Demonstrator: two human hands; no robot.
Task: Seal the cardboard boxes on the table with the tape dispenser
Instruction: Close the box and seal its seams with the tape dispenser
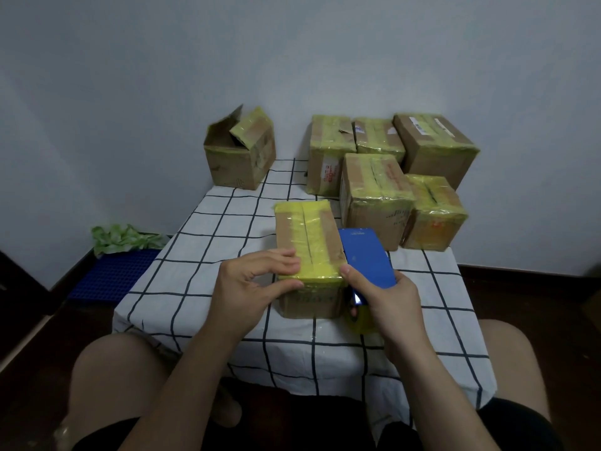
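Bare knees and forearms frame the near edge of the worktop (208, 242), which is covered in white cloth with a black grid. Left hand (257, 281) holds the near box (307, 252) at its near top edge, fingers curled on top, thumb along the front face. Right hand (387, 297) grips the tape dispenser (367, 258), a smooth blue slab with its long axis pointing away toward the far edge, lying against the box's right top edge; clear yellowish tape roll (361, 320) sits under the palm. Near box is brown cardboard, rectangular, long axis near-to-far, with glossy yellow tape along the top seam and over the near end; it sits mid-worktop. Open box (239, 154) with flaps up at the far left corner. Five taped boxes (374, 190) crowd the far right corner, just behind the dispenser. Bare cloth lies left of the near box and along the near edge.
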